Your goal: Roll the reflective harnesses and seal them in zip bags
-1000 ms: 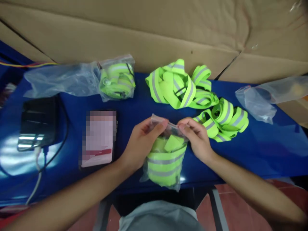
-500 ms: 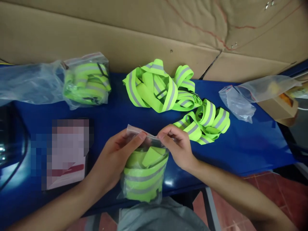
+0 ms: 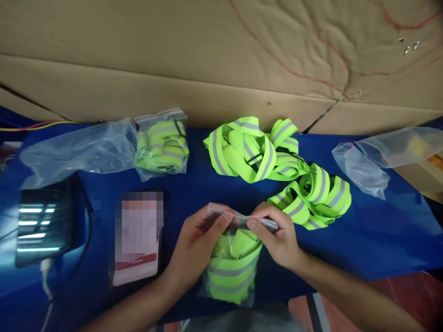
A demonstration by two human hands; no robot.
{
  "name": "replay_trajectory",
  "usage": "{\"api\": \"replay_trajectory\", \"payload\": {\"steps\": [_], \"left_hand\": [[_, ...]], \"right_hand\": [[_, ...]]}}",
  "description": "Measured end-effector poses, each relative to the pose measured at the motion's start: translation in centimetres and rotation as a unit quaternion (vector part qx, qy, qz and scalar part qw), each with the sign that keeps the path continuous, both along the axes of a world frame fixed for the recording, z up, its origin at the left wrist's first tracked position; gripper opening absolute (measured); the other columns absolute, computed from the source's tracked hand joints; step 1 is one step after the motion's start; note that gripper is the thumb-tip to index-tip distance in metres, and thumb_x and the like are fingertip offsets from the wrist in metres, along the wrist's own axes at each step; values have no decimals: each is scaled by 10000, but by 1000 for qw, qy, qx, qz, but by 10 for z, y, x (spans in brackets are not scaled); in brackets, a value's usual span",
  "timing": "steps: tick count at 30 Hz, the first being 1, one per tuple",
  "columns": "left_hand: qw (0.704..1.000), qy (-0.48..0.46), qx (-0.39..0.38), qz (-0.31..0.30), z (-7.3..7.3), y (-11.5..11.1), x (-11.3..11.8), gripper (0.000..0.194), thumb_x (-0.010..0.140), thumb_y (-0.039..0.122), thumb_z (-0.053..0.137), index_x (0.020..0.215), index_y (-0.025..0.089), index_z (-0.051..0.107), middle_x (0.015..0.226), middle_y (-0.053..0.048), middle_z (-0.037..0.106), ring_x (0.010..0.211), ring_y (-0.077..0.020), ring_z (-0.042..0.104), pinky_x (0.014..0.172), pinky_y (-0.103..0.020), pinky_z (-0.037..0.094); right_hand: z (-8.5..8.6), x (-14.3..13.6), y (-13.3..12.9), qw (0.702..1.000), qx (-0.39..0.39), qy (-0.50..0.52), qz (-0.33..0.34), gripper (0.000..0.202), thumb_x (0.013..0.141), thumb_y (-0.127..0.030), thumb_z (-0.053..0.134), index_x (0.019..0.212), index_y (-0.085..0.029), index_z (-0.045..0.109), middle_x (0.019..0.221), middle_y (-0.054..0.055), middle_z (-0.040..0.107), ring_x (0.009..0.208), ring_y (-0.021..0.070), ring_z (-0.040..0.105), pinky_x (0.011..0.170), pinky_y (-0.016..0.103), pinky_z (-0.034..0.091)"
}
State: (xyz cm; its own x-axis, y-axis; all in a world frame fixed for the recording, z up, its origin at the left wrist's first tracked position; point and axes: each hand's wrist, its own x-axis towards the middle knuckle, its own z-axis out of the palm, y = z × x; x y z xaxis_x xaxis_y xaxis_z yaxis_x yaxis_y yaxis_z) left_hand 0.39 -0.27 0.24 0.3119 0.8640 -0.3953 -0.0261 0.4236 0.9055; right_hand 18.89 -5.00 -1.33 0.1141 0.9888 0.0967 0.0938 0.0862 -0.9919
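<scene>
Both my hands pinch the top edge of a clear zip bag (image 3: 231, 276) at the table's near edge. Inside it lie folded neon-yellow reflective straps (image 3: 230, 265) with grey stripes. My left hand (image 3: 200, 240) grips the upper left of the bag, thumb on top. The upper right of the mouth is between the thumb and fingers of my right hand (image 3: 277, 235). Beyond my hands lie loose reflective straps in a large tangle (image 3: 242, 147) and a smaller one (image 3: 314, 196). A filled zip bag of straps (image 3: 162, 146) stands at the back left.
Empty clear bags (image 3: 363, 168) lie at the right beside a cardboard box (image 3: 424, 173). A long clear bag (image 3: 83, 150) is at the left. Nearer are a phone (image 3: 136, 274) with a blurred screen and a dark glossy device (image 3: 44, 226) with a cable. Cardboard (image 3: 138, 37) walls the back.
The view has shifted, so everything sits lower and further right. My right hand has moved along the bag's mouth, and its right end now shows gathered past my fingers.
</scene>
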Motion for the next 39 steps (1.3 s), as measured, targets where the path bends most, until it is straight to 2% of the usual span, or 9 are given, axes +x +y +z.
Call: {"api": "replay_trajectory", "payload": {"steps": [4, 6, 10, 16, 21, 26, 33, 39], "left_hand": [[999, -30, -12, 5, 6, -4, 1, 388, 995, 534, 594, 1023, 204, 795, 1014, -51, 796, 928, -200, 719, 861, -263, 541], [999, 2, 32, 5, 10, -7, 1, 394, 1003, 531, 578, 1045, 210, 802, 1068, -53, 795, 975, -210, 718, 879, -263, 535], [989, 85, 121, 12, 14, -8, 1, 413, 1018, 529, 547, 1020, 215, 816, 1030, -50, 795, 948, -204, 709, 844, -248, 527], [995, 78, 63, 0, 11, -4, 0, 433, 1026, 536, 525, 941, 214, 802, 1015, -45, 786, 954, -192, 708, 857, -238, 524], [998, 58, 11, 15, 12, -6, -3, 462, 1003, 589, 538, 1052, 211, 800, 1020, -50, 795, 924, -203, 715, 812, -249, 544], [997, 62, 26, 38, 10, -6, -1, 475, 970, 619, 571, 1009, 205, 800, 981, -55, 795, 889, -213, 714, 798, -258, 551], [994, 102, 34, 30, 13, -2, 1, 448, 950, 622, 598, 912, 224, 799, 945, -56, 794, 906, -232, 715, 808, -262, 536], [991, 97, 69, 59, 10, -7, -1, 408, 946, 597, 629, 944, 224, 794, 897, -16, 784, 816, -179, 678, 746, -220, 513]], "right_hand": [[2, 1, 0, 999, -11, 13, -36, 126, 929, -274, 733, 837, -203, 683, 711, -27, 633, 591, 88, 523, 546, 210, 422], [4, 0, -1, 999, -16, 19, -45, 148, 922, -303, 740, 825, -206, 684, 679, -33, 611, 574, 93, 497, 528, 215, 407], [3, -1, -4, 999, -15, 15, -45, 159, 923, -325, 738, 828, -211, 681, 670, -37, 595, 571, 96, 483, 524, 215, 403], [-1, 2, -6, 999, -9, -27, -32, 144, 996, -269, 640, 870, -207, 672, 707, -31, 604, 595, 91, 517, 555, 208, 422], [-1, 0, -5, 998, 16, -43, -30, 154, 1001, -268, 636, 867, -203, 676, 727, -22, 632, 626, 100, 553, 591, 223, 437], [-2, -4, -4, 999, -9, -19, -44, 213, 995, -357, 646, 859, -198, 689, 692, -16, 619, 601, 111, 523, 569, 240, 429], [-2, -3, -2, 999, -29, 10, -38, 250, 983, -375, 653, 817, -188, 661, 663, -22, 582, 579, 100, 490, 546, 228, 404], [0, -2, -3, 1000, -3, 19, -22, 216, 985, -371, 660, 867, -191, 679, 724, -10, 633, 616, 103, 527, 577, 234, 422]]}}
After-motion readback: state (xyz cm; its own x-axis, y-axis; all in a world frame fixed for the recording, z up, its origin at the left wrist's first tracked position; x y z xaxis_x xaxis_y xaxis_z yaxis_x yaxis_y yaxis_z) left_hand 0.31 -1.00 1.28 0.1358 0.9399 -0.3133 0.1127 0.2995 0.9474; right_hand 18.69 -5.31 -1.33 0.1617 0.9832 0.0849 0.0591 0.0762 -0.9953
